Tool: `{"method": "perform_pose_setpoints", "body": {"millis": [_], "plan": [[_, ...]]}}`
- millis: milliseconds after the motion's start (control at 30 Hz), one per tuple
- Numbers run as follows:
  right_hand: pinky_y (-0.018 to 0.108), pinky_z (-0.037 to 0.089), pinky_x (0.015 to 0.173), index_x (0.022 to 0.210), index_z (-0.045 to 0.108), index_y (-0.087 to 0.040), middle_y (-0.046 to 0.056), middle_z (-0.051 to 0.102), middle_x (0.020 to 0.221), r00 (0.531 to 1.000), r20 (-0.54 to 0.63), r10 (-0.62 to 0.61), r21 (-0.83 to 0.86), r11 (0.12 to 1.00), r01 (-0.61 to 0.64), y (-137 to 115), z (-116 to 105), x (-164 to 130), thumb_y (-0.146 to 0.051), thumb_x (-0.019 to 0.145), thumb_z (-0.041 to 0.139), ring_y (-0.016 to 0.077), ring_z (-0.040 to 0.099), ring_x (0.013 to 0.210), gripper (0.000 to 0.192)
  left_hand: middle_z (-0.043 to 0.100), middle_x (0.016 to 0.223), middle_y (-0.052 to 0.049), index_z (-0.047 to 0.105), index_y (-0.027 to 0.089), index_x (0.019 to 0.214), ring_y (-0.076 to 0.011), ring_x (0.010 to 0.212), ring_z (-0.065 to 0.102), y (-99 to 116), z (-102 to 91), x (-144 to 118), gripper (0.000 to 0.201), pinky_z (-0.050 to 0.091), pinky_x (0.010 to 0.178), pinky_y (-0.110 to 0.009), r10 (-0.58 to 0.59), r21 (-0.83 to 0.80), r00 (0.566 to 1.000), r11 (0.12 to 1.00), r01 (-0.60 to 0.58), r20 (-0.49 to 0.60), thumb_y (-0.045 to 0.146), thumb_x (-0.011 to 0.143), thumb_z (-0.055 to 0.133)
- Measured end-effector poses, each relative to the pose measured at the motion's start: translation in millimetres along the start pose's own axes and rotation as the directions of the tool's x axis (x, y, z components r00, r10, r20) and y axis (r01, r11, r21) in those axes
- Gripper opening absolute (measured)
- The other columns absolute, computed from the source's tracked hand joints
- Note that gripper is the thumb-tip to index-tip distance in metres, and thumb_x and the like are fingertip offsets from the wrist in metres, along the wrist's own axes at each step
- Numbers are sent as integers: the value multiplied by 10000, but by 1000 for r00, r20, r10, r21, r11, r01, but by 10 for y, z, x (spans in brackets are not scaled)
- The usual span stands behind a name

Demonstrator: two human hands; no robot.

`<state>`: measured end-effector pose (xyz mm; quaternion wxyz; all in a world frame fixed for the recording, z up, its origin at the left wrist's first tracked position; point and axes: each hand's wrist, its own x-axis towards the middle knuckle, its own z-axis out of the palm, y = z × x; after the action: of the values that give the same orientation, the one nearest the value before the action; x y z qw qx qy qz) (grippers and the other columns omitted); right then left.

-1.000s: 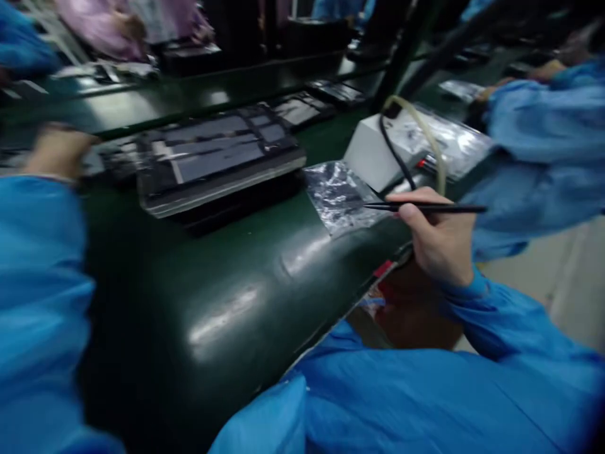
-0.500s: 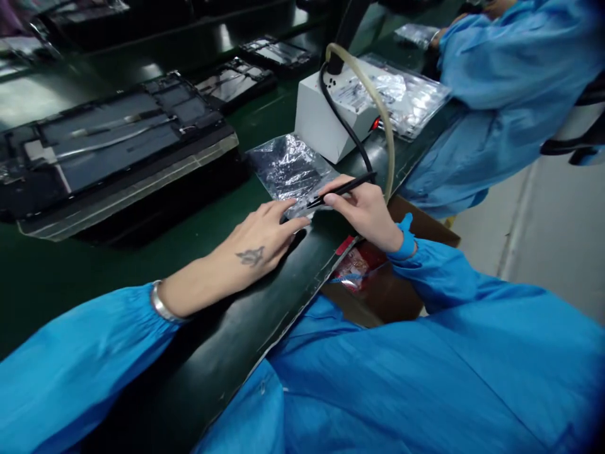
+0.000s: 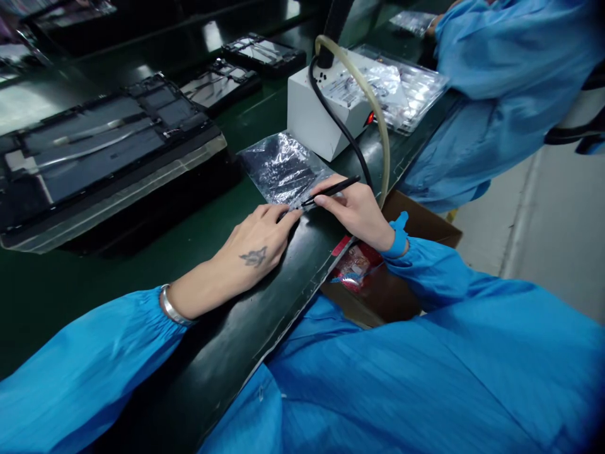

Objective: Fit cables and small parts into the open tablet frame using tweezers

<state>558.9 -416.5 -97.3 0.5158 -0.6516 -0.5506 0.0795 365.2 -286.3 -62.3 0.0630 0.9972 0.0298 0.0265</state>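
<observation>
- Right hand [image 3: 362, 211] grips black tweezers [image 3: 326, 191], tips at near edge of plastic bag [image 3: 282, 167].
- Left hand [image 3: 258, 243] flat, grasping nothing, fingertips pinning bag on tabletop [image 3: 118, 271].
- Nothing pulled out yet.

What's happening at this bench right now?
A person in a blue smock works at a green conveyor belt. The right hand holds black tweezers, tips at the near edge of a clear plastic bag of small dark parts. The left hand rests flat on the belt, fingertips at that same edge. A white box with hoses stands behind the bag, and an opened device on a tray lies to the left.
</observation>
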Motion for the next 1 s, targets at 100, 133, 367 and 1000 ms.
{"method": "perform_pose_setpoints", "body": {"millis": [100,133,367,1000], "plan": [[281,562,759,978,731,-213,35,740,1003,1000,17,-23,-15,1000,23,4,6,4,-374,951,651,185,685,964,182,557,1405,-162,467,144,1460,-319,1243,550,8,13,-11,463,570,968,-484,-10,13,1000,1000,10,6,165,1005,385],[281,558,766,973,732,-211,35,740,998,999,15,-30,-11,999,30,12,12,5,-378,951,653,181,685,962,185,558,1403,-163,471,138,1458,-322,1246,550,9,9,-17,463,567,975,-485,-11,17,1000,1000,11,5,160,1003,386],[277,586,721,952,732,-224,26,726,969,983,-183,-22,154,987,51,-58,-199,-114,-500,930,659,165,702,884,286,562,1414,-170,625,158,1252,-337,1189,617,47,-232,156,382,594,894,-474,40,112,997,993,-48,70,118,950,395],[367,626,893,969,680,-288,-25,663,819,535,-823,189,330,927,181,804,-1985,-1125,-545,958,589,138,708,873,274,339,1648,-132,239,129,1573,-196,1493,399,2029,172,2142,686,310,1251,-384,302,-984,947,-100,145,109,146,916,435]]}}
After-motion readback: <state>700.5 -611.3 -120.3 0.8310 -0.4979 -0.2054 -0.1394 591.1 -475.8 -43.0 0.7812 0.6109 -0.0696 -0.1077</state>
